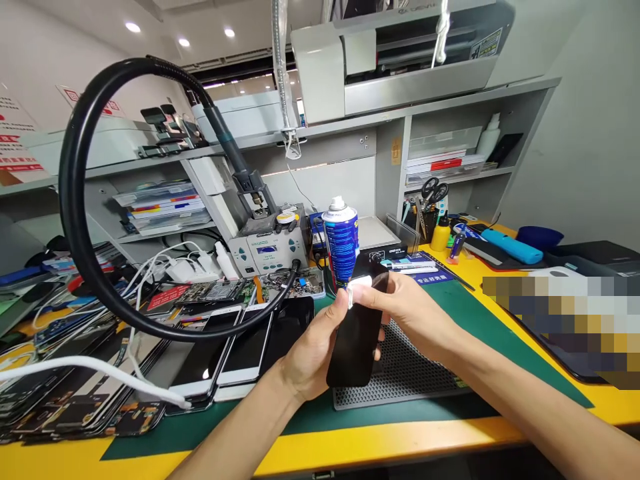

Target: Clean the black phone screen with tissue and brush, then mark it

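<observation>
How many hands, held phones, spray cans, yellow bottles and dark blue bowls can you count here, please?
Hands: 2 (left hand, right hand)
Held phone: 1
Spray can: 1
Yellow bottle: 1
Dark blue bowl: 1
Total: 6

Reference item, as I log it: one grey station with a small display. Just left of it, one white squeeze bottle. Looping out to its left, one thick black hose. In front and to the left, I list circuit boards and white-framed phones. Up and to its right, one large pale machine on the shelf. Well to its right: black-handled scissors, one yellow bottle, one dark blue bowl.
</observation>
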### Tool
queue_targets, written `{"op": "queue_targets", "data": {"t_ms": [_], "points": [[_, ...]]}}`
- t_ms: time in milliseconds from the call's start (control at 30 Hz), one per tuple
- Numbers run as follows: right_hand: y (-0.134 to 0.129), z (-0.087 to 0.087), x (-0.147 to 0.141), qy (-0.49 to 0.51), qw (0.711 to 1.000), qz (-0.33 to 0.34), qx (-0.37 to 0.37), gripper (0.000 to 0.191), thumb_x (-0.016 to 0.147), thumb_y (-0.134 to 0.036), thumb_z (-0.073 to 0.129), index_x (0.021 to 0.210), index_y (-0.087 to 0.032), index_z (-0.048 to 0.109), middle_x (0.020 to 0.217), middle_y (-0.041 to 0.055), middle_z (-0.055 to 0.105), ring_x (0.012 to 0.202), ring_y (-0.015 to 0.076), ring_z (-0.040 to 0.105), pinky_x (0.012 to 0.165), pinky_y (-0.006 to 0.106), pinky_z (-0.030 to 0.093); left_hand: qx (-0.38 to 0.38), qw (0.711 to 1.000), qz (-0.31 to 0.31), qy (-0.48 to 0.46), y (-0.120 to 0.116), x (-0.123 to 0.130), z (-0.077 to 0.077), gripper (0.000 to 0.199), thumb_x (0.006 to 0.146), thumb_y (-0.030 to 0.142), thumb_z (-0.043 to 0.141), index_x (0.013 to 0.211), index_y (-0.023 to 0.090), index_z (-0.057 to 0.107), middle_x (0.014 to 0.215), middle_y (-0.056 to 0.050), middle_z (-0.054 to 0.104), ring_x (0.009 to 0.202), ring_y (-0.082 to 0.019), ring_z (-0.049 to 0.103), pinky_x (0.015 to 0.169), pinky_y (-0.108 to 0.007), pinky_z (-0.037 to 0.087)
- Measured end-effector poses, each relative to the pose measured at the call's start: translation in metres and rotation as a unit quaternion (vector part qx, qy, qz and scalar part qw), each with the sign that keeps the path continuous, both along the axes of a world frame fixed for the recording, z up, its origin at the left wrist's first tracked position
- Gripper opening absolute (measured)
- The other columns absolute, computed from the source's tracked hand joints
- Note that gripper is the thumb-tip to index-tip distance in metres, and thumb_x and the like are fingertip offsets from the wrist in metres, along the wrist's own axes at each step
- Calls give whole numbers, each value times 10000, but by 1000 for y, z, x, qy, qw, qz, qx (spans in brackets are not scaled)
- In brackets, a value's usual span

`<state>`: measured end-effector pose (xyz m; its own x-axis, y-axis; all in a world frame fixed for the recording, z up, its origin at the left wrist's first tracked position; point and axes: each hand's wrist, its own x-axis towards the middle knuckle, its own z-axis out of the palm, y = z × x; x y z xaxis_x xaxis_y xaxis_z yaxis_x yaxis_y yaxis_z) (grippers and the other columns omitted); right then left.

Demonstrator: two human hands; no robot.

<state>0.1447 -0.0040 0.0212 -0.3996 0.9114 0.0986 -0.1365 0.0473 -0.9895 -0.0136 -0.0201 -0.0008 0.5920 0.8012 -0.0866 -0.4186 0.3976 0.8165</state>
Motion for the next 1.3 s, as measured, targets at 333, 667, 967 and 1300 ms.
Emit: {"op": "queue_targets", "data": {"t_ms": [333, 667, 967, 1300], "points": [[6, 0, 8, 61, 996, -39, -49, 448, 770, -624, 683, 692, -194, 583, 527, -34, 545, 393, 96, 436, 364, 242, 289, -30, 999, 2, 44, -3, -1, -3, 497, 880, 529, 579, 1066, 90, 721, 995, -157, 702, 776, -202, 661, 744, -316, 533], [18, -3, 20, 121, 991, -45, -42, 366, 736, -499, 779, 782, -159, 653, 723, 10, 655, 578, 102, 559, 583, 246, 455, -66, 997, 37, -8, 1, -8, 5, 514, 885, 489, 579, 1210, 100, 668, 1125, -179, 692, 949, -268, 653, 875, -407, 522], [25, 5, 35, 114, 988, -105, -13, 272, 735, -335, 792, 890, -138, 688, 827, 70, 707, 740, 168, 680, 640, 271, 524, -28, 999, 22, -30, -1, -13, 11, 525, 866, 505, 579, 1200, 111, 670, 1117, -168, 686, 907, -264, 643, 825, -392, 523], [22, 4, 40, 7, 997, -60, 40, 261, 751, -375, 785, 807, -130, 714, 721, 56, 703, 638, 191, 680, 574, 302, 528, 359, 818, 288, 344, -11, 2, 30, 500, 722, 396, 787, 1156, 183, 659, 1009, -87, 654, 848, -211, 574, 736, -301, 432]]}}
